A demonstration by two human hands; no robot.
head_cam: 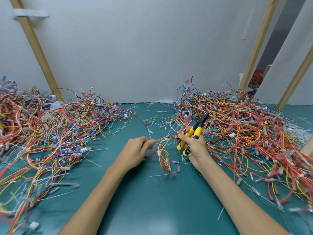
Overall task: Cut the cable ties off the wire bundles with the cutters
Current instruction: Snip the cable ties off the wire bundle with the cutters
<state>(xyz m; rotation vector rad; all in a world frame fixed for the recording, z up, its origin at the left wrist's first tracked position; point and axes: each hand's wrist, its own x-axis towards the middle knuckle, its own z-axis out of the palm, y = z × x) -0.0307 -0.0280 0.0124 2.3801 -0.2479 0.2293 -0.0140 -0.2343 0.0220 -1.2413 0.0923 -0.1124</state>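
Note:
A small bundle of red, yellow and orange wires [163,154] hangs in a loop between my hands over the green table [135,192]. White cable ties [159,152] wrap it in places. My left hand [137,150] pinches one end of the bundle between thumb and fingers. My right hand [191,143] grips the yellow-and-black cutters [194,131], jaws pointing up and away, and its thumb and fingers also pinch the other end of the bundle. The jaws are clear of the wires.
A big heap of tangled wire bundles [55,131] covers the left of the table, another heap [245,129] the right. Cut white tie pieces [152,122] lie scattered between them. A grey wall with wooden posts [33,48] stands behind.

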